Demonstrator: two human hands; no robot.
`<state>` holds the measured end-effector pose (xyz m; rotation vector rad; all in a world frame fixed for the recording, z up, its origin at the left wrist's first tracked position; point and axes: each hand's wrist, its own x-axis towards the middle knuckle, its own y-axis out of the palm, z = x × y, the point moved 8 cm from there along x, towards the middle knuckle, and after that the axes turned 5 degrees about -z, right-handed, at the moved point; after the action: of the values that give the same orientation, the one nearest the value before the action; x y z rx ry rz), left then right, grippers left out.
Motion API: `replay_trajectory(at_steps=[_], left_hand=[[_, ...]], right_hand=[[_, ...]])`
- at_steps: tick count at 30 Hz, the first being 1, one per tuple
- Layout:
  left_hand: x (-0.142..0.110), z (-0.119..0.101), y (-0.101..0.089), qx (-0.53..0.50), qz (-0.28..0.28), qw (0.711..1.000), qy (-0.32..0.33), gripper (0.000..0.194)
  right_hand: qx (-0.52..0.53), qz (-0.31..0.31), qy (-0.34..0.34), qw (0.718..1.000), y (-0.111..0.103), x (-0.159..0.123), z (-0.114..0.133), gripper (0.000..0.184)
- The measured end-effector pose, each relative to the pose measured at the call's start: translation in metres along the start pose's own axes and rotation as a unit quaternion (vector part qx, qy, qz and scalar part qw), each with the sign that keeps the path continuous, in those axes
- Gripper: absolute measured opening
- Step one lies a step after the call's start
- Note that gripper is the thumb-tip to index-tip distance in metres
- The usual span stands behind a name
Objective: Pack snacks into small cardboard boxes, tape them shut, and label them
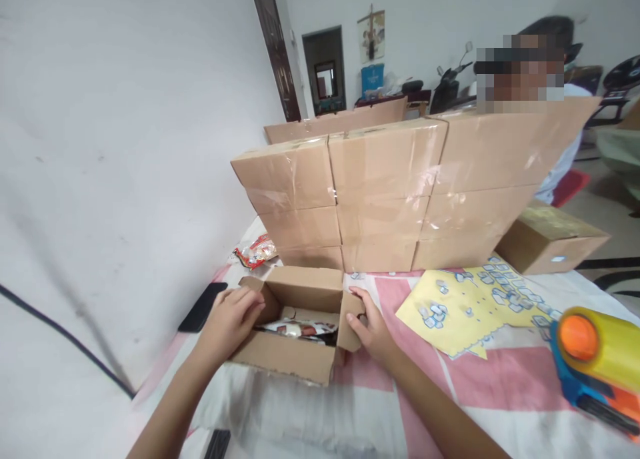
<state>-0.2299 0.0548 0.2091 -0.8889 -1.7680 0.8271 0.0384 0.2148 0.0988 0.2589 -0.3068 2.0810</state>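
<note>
An open cardboard box sits on the cloth in front of me, its flaps spread outward. Inside lie shiny packets in white and reddish-brown wrapping; their kind is not clear. My left hand is at the box's left side, its fingers bent together over the edge and flap there. On the opposite side, my right hand pinches the right flap between thumb and fingers. The flap partly hides the right inner corner.
A wall of taped cartons stands behind the box, with a person beyond it. A dark phone, a red snack packet, yellow patterned paper, a closed carton and a toy blaster lie around.
</note>
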Motion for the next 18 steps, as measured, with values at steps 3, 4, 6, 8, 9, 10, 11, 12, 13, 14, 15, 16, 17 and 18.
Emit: replay_trajectory(at_steps=[3, 4, 6, 8, 9, 10, 11, 12, 13, 14, 15, 16, 17, 18], left_hand=[[-0.016, 0.028, -0.012, -0.057, -0.154, 0.979, -0.121, 0.04], [-0.029, 0.041, -0.011, -0.112, -0.193, 0.958, -0.179, 0.053], [-0.056, 0.059, 0.004, -0.215, -0.216, 0.916, -0.261, 0.071], [-0.075, 0.057, 0.025, -0.304, -0.181, 0.895, -0.273, 0.076], [-0.081, 0.05, 0.036, -0.351, -0.155, 0.887, -0.257, 0.078], [-0.085, 0.042, 0.046, -0.397, -0.128, 0.878, -0.236, 0.08], [-0.089, 0.032, 0.054, -0.437, -0.104, 0.868, -0.212, 0.085], [-0.091, 0.024, 0.06, -0.467, -0.085, 0.86, -0.189, 0.091], [-0.094, 0.019, 0.064, -0.483, -0.074, 0.855, -0.172, 0.098], [-0.096, 0.018, 0.067, -0.494, -0.077, 0.851, -0.162, 0.107], [-0.099, 0.02, 0.067, -0.503, -0.09, 0.845, -0.156, 0.116], [-0.102, 0.025, 0.067, -0.512, -0.107, 0.839, -0.151, 0.125], [-0.105, 0.03, 0.065, -0.516, -0.12, 0.836, -0.142, 0.131], [-0.108, 0.034, 0.065, -0.511, -0.12, 0.841, -0.13, 0.133]], right_hand=[[0.057, 0.03, 0.031, 0.997, 0.005, -0.001, 0.001, 0.049], [0.092, 0.027, 0.041, 0.995, 0.005, -0.001, 0.002, 0.049], [0.161, 0.008, 0.068, 0.985, 0.004, -0.002, 0.002, 0.056], [0.2, -0.011, 0.087, 0.976, 0.002, -0.002, 0.002, 0.063], [0.207, -0.019, 0.081, 0.975, 0.001, -0.002, 0.003, 0.062], [0.211, -0.03, 0.063, 0.975, -0.001, -0.002, 0.007, 0.06], [0.212, -0.043, 0.036, 0.976, -0.003, -0.002, 0.011, 0.058], [0.205, -0.049, 0.003, 0.978, -0.005, -0.003, 0.017, 0.057], [0.184, -0.045, -0.031, 0.981, -0.006, -0.004, 0.023, 0.057], [0.146, -0.031, -0.062, 0.987, -0.004, -0.006, 0.029, 0.057], [0.096, -0.008, -0.09, 0.991, -0.001, -0.008, 0.034, 0.054], [0.044, 0.018, -0.116, 0.992, 0.004, -0.01, 0.038, 0.049], [0.001, 0.038, -0.137, 0.99, 0.007, -0.012, 0.041, 0.044], [-0.028, 0.048, -0.151, 0.987, 0.01, -0.014, 0.042, 0.039]])
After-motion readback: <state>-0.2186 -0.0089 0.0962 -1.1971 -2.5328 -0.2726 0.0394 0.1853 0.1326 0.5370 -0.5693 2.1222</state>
